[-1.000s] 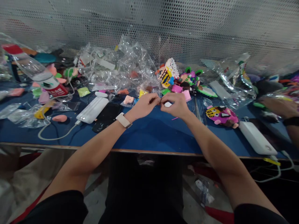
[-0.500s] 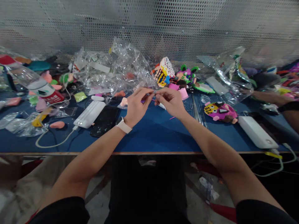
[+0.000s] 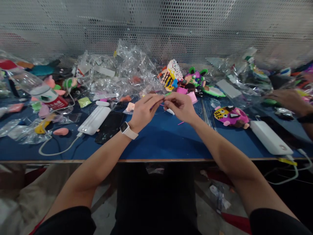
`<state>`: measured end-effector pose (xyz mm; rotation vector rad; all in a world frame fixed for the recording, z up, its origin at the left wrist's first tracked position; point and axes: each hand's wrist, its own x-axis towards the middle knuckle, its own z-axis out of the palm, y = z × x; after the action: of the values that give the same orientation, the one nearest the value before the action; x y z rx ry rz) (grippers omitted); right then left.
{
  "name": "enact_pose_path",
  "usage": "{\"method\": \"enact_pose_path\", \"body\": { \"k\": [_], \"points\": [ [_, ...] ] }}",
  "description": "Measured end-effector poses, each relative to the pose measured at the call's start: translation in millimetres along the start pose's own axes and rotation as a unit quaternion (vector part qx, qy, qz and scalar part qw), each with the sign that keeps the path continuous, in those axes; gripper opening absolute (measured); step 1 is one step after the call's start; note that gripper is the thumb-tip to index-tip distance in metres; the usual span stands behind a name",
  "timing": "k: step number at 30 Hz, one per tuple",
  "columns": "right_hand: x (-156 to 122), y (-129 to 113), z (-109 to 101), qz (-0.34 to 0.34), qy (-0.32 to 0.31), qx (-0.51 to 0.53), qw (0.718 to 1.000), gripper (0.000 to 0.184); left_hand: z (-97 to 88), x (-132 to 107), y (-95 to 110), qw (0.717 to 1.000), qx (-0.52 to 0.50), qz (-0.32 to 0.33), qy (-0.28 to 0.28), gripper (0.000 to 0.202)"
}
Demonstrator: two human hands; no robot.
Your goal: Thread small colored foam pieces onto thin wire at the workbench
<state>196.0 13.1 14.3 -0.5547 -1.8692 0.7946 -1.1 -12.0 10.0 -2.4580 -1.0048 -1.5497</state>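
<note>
— What are the hands doing?

— Both are raised just over the middle of the blue table (image 3: 156,140). The left hand (image 3: 144,110) and the right hand (image 3: 181,106) meet fingertip to fingertip, each pinching a tiny piece (image 3: 161,103) between thumb and forefinger. The remaining fingers are curled in loosely.

— What is the piece?

— Too small to tell; it looks thin and pinkish. It is held in the air, clear of the tabletop.

— Anything on the wrists?

— A pale watch (image 3: 127,130) on the left one.

— And around the hands?

— Left of the left hand, a white power bank (image 3: 94,119) and a black phone (image 3: 110,122) lie side by side. Behind the hands, along the far edge, is a heap of clear plastic bags (image 3: 122,75), with colourful clay figures (image 3: 174,76) beside it. A pink sliver (image 3: 181,123) lies on the table just under the right wrist.

— The right side?

— A pink clay tiger face (image 3: 231,116), then a second power bank (image 3: 271,142) near the front edge. Another person's hand (image 3: 288,99) rests by the far right corner, well apart.
</note>
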Motion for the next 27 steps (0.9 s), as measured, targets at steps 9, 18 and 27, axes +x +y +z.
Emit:
{"method": "enact_pose_path", "body": {
  "k": [9,18,27],
  "points": [
    [1.0,-3.6,-6.4,-0.107,0.003,-0.133,0.985,0.012,-4.6,4.9,0.6,0.998,0.054,0.009,-0.028,0.026],
    [2.9,1.2,-13.8,-0.219,-0.016,-0.219,0.951,0.012,-6.8,11.3,1.0,0.998,0.017,-0.004,-0.055,0.033],
    [4.2,2.1,-17.2,-0.240,-0.010,-0.241,0.940,0.014,-7.6,17.8,0.7,0.983,-0.140,-0.074,-0.095,0.028]
  ]
}}
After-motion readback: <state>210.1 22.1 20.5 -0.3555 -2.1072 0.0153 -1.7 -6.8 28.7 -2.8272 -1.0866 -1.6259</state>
